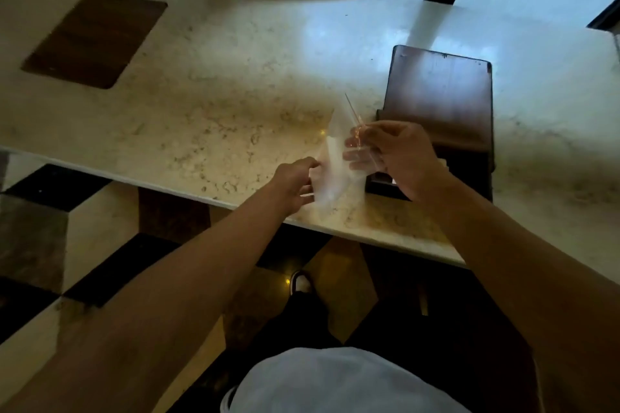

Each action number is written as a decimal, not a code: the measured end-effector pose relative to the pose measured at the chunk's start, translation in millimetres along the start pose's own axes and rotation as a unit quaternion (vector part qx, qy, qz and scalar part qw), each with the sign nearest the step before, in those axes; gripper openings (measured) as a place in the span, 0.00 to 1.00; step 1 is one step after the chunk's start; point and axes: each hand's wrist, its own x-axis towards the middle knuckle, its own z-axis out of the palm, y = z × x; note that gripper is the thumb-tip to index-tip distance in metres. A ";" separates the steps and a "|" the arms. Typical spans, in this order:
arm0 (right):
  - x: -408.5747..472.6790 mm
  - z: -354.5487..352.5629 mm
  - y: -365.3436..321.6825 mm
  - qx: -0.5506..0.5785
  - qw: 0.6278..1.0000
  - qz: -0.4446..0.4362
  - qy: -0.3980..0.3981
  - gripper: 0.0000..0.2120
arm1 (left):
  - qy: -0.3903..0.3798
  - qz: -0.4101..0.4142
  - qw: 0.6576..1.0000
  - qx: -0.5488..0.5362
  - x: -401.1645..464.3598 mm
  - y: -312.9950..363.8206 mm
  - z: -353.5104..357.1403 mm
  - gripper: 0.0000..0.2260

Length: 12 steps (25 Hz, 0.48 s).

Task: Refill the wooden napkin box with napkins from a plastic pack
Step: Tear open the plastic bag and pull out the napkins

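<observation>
At the marble counter (201, 117) edge, left hand (295, 183) and right hand (399, 157) pinch a blurred clear plastic pack (335, 157) of white napkins (330, 161); beyond, the dark wooden napkin box (439, 100) is partly hidden, open lid up.

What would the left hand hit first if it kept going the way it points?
The left hand points up and right and already touches the plastic pack. Past it come the right hand's fingers, then probably the wooden box; depth is unclear.

left hand (295, 183) + right hand (399, 157): gripping plastic pack (335, 161) | wooden napkin box (439, 104): beside
</observation>
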 end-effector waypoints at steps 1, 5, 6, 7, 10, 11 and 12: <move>7.9 4.4 -1.3 -0.010 1.000 0.002 0.001 0.06 | -0.004 -0.010 1.000 0.010 9.6 6.1 1.4 0.12; 27.9 13.4 4.2 -0.077 0.996 -0.005 0.038 0.04 | -0.008 -0.040 0.999 0.021 33.9 23.6 10.0 0.10; 32.0 13.5 6.3 -0.092 0.995 -0.004 0.044 0.04 | -0.007 -0.039 0.999 0.021 37.5 27.0 11.8 0.11; 34.6 13.2 8.5 -0.104 0.993 -0.001 0.048 0.04 | -0.004 -0.034 0.999 0.030 39.6 29.6 13.2 0.11; 40.2 9.0 15.0 -0.126 0.991 0.001 0.049 0.03 | 0.029 0.032 0.996 0.083 36.3 36.0 15.4 0.08; 41.7 7.7 14.7 -0.137 0.990 -0.002 0.040 0.02 | 0.050 0.071 0.991 0.097 31.5 38.3 14.7 0.06; 42.7 6.4 13.5 -0.149 0.989 -0.002 0.024 0.02 | 0.070 0.114 0.985 0.113 25.9 40.0 13.3 0.06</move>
